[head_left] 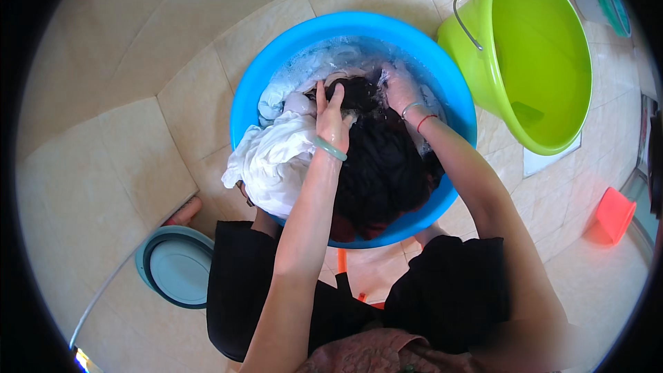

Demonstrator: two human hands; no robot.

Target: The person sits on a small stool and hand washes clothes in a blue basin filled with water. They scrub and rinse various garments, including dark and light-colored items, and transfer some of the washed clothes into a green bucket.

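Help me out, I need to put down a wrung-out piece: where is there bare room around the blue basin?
Bare tiled floor lies left of the blue basin, above the grey-blue lid. The green bucket looks empty. The basin itself is crowded: both hands press the dark garment, and white cloth hangs over its rim.

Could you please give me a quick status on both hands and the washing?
Left hand, right hand both gripping dark wet garment in round blue plastic basin. White cloth draped over rim.

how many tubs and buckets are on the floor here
3 clear ones: the blue basin under the hands, the green bucket at upper right, the grey-blue tub at lower left. The small red container at right may be a fourth.
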